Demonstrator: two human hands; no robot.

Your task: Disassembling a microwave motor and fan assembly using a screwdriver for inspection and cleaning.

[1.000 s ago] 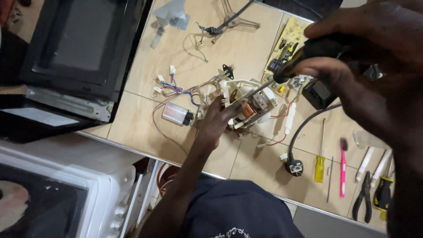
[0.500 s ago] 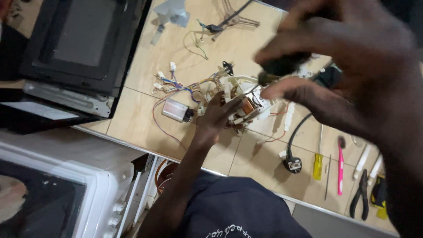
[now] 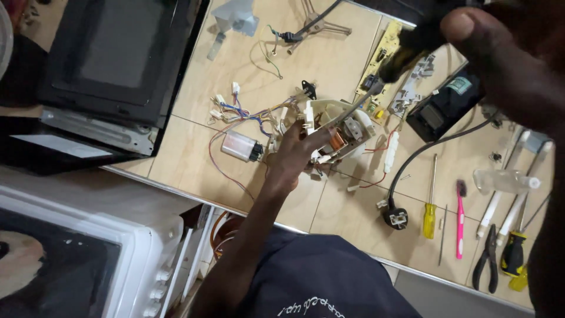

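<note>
Our left hand (image 3: 294, 154) is clamped on the white motor assembly (image 3: 336, 131), mid-bench (image 3: 329, 59), fingers over its near edge. Our right hand (image 3: 506, 65), close to the lens and blurred, appears closed around a screwdriver (image 3: 388, 68), tip inside the assembly.

Yellow-handled screwdriver (image 3: 429, 213), pink toothbrush (image 3: 459, 219), black pliers (image 3: 486, 258), black plug (image 3: 396, 217) on tiles.

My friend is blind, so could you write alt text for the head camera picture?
The left hand steadies a white motor part on a tiled table, while the right hand points a screwdriver into it. Loose wires, pliers and a pink toothbrush lie around.
</note>
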